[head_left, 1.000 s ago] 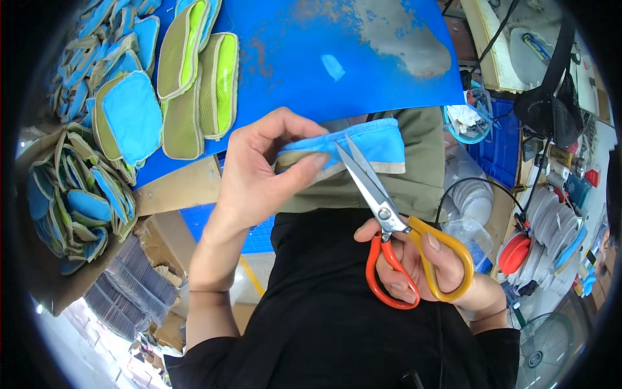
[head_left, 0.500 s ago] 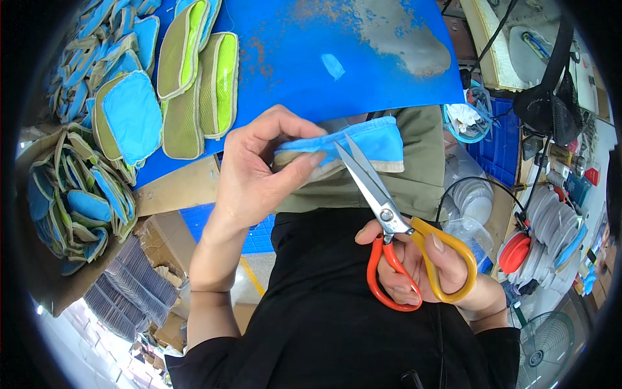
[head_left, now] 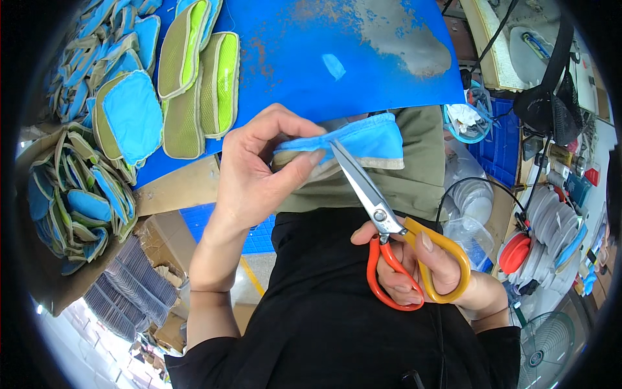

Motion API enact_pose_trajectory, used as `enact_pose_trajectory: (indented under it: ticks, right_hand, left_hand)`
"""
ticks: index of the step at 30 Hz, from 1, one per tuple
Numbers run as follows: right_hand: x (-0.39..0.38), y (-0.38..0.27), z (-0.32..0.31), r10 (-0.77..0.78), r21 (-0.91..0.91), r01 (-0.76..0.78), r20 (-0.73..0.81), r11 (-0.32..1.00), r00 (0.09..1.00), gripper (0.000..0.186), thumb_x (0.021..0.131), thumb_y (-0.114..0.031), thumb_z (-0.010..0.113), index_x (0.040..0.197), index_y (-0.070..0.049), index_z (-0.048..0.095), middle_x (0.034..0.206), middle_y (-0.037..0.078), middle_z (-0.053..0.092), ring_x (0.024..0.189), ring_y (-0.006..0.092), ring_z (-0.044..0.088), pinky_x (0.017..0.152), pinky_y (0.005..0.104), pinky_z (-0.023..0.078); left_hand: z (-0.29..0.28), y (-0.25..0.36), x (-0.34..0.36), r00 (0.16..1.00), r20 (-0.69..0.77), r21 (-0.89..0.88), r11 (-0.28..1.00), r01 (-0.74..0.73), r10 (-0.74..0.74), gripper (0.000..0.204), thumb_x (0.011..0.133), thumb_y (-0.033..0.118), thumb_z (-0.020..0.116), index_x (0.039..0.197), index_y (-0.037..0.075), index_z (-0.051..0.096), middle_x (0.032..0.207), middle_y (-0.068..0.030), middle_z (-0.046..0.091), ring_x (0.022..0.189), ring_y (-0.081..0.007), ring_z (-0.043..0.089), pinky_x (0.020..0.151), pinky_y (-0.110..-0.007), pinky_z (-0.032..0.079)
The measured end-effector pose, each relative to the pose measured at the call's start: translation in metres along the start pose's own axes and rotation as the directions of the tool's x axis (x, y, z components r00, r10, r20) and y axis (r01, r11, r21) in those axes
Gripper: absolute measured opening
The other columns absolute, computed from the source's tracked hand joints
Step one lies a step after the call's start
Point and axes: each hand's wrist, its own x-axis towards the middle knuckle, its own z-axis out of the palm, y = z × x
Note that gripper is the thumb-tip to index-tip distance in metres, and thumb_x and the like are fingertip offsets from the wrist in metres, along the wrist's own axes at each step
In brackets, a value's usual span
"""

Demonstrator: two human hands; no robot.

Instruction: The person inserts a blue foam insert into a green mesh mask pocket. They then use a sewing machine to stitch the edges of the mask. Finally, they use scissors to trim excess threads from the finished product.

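Observation:
Between thumb and fingers, my left hand (head_left: pixel 262 165) pinches one end of a blue fabric pad (head_left: pixel 372 142) with a beige border, held above my lap. My right hand (head_left: pixel 421 266) grips scissors (head_left: pixel 372 201) with one red and one yellow handle, thumb and fingers through the loops. The blade tips touch the pad's blue edge close to my left fingertips, and the blades are nearly closed together. Whether they bite into cloth or thread is too small to tell.
Green mesh pads (head_left: pixel 217 91) and a blue pad (head_left: pixel 133 117) lie on the blue table (head_left: pixel 278 71), beside a heap of similar pads. A carton (head_left: pixel 71 285) at left holds more. A scrap of blue cloth (head_left: pixel 334 66) rests mid-table. At right stand a small bin (head_left: pixel 476 123) and a fan (head_left: pixel 538 353).
The scissor blades have come together, and their tips have shifted slightly left toward my left fingertips. My left hand and the pad have barely moved.

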Motion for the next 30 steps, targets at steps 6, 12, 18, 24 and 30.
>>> enact_pose_trajectory:
  ticks: [6, 12, 18, 24, 30]
  right_hand:
    - [0.0, -0.002, 0.002, 0.005, -0.056, -0.008, -0.061, 0.998, 0.998, 0.069, 0.111, -0.054, 0.041, 0.147, 0.005, 0.043, 0.066, 0.0, 0.05, 0.047, 0.0068, 0.043, 0.045, 0.0219, 0.037]
    - [-0.002, -0.008, 0.007, 0.006, -0.182, -0.022, -0.086, 0.983, 0.996, 0.068, 0.11, -0.054, 0.042, 0.144, 0.005, 0.045, 0.065, 0.0, 0.049, 0.047, 0.0065, 0.042, 0.045, 0.0214, 0.037]
    - [-0.002, -0.008, 0.01, -0.02, -0.209, -0.003, -0.106, 0.978, 0.994, 0.067, 0.11, -0.053, 0.041, 0.142, 0.006, 0.046, 0.062, 0.0, 0.048, 0.046, 0.007, 0.043, 0.044, 0.0213, 0.039]
    - [-0.004, -0.003, 0.009, -0.062, -0.154, 0.049, -0.08, 0.987, 0.995, 0.067, 0.111, -0.052, 0.037, 0.141, 0.007, 0.046, 0.061, 0.001, 0.05, 0.042, 0.0082, 0.046, 0.044, 0.0212, 0.041]
    - [-0.004, -0.003, 0.009, -0.056, -0.179, 0.039, -0.092, 0.983, 0.994, 0.068, 0.111, -0.053, 0.036, 0.141, 0.007, 0.046, 0.06, 0.001, 0.05, 0.042, 0.0085, 0.045, 0.043, 0.0216, 0.04]
  left_hand:
    - [0.002, 0.002, -0.001, 1.0, -0.009, -0.006, 1.0, 0.019, -0.019, 0.02, 0.082, -0.009, 0.073, 0.102, -0.002, 0.073, 0.1, -0.0043, 0.066, 0.091, -0.009, 0.063, 0.081, -0.024, 0.05]
    - [0.0, 0.005, 0.001, 0.999, 0.054, 0.019, 1.0, -0.007, 0.006, 0.02, 0.083, -0.008, 0.073, 0.102, -0.003, 0.073, 0.1, -0.0048, 0.066, 0.091, -0.0098, 0.064, 0.082, -0.025, 0.051]
    - [0.001, -0.004, 0.002, 0.997, 0.071, -0.053, 0.998, 0.026, -0.022, 0.022, 0.083, -0.006, 0.072, 0.104, -0.002, 0.075, 0.098, -0.004, 0.065, 0.09, -0.0099, 0.062, 0.081, -0.025, 0.049]
    - [0.002, -0.001, 0.003, 0.997, 0.076, 0.066, 0.997, -0.033, 0.028, 0.027, 0.082, -0.003, 0.073, 0.109, 0.002, 0.078, 0.094, -0.0032, 0.064, 0.084, -0.0098, 0.058, 0.075, -0.024, 0.045]
    - [0.0, 0.0, 0.0, 0.996, 0.09, 0.115, 0.993, -0.027, 0.017, 0.028, 0.082, -0.007, 0.074, 0.11, -0.002, 0.076, 0.101, -0.0072, 0.067, 0.095, -0.014, 0.063, 0.085, -0.027, 0.05]
